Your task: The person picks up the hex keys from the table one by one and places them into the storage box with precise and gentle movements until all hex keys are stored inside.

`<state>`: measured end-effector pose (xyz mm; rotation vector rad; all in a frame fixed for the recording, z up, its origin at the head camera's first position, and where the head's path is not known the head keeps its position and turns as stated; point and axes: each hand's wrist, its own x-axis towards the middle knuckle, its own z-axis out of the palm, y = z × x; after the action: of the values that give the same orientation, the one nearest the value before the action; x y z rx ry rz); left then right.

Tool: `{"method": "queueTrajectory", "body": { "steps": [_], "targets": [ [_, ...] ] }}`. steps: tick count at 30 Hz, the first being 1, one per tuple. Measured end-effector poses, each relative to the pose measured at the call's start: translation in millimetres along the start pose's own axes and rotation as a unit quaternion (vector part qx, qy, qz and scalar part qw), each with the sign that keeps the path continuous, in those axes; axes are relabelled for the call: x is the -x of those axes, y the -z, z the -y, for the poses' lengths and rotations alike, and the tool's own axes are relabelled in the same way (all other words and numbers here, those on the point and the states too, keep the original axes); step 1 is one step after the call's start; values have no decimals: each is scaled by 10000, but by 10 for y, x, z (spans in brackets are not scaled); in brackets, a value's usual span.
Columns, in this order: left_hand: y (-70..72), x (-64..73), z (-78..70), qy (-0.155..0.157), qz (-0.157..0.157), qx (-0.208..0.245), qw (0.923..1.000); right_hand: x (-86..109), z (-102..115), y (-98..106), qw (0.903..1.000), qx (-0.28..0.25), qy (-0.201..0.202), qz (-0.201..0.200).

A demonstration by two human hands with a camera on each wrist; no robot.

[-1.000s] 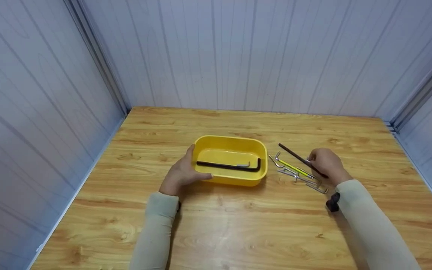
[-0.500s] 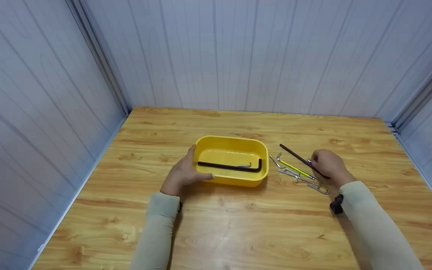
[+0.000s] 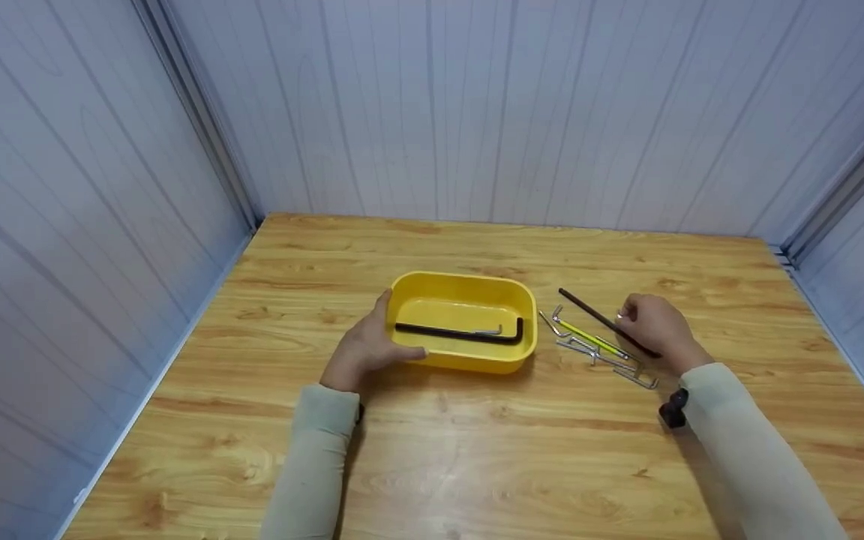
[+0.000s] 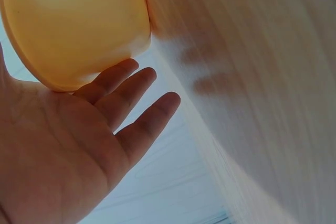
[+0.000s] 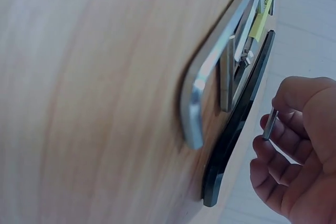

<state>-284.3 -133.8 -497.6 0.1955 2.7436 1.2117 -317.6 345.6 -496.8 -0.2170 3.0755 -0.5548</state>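
My left hand point(image 3: 363, 346) grips the left end of a yellow plastic box point(image 3: 469, 363), thumb along the near side. In the left wrist view, the other fingers point(image 4: 149, 124) spread loosely beside its wall. Inside the box lie a large black hex key point(image 3: 458, 334) and a small silver hex key point(image 3: 487, 331). My right hand point(image 3: 655, 330) pinches a short silver hex key point(image 5: 270, 124) between thumb and fingers, best seen in the right wrist view. Just left of that hand, another black hex key point(image 3: 589, 309) lies on the table, apart from the fingers.
Between box and right hand, a yellow-sleeved hex key point(image 3: 589, 335) lies among several silver hex keys point(image 3: 634, 377), some overlapping. They rest on a wood-grain table point(image 3: 447, 450). Pale panel walls point(image 3: 469, 112) stand behind and at both sides.
The right hand has shifted only slightly by the black hex key; the silver glint at its fingertips no longer shows in the head view. Left hand and box stay in place.
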Motion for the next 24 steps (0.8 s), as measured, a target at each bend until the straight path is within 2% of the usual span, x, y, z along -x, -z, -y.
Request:
{"method": "queueTrajectory", "body": {
  "steps": [11, 19, 24],
  "targets": [
    [-10, -6, 11, -26, -32, -3, 10000, 16, 68, 30, 9994, -327, 64, -122],
    [0, -2, -2, 97, -10, -158, 9998, 19, 250, 73, 9989, -387, 194, -204],
    [-1, -4, 4, 52, 10, -76, 10000, -4, 370, 76, 9986, -409, 264, -217]
  ]
}}
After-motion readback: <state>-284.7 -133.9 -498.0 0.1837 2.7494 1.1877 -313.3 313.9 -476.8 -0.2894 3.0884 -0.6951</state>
